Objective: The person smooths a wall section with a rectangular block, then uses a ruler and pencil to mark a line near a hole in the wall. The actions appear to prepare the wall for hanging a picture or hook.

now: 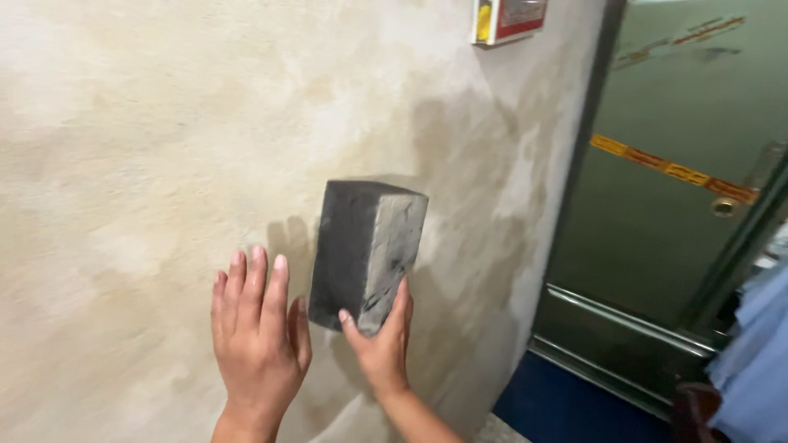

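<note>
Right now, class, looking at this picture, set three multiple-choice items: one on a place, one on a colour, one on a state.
1. Where is the sign?
A. high on the wall
B. on the floor
C. on the glass door

2. What colour is the block?
A. red
B. dark grey
C. white

3. How is the left hand?
A. fisted
B. gripping the block
C. open flat against the wall

Answers: 1 A, it hangs above the block; 2 B, both visible faces are grey; 3 C, its fingers are spread while the right hand holds the block.

Green glass door (657, 213), red wall sign (510, 18)
</note>
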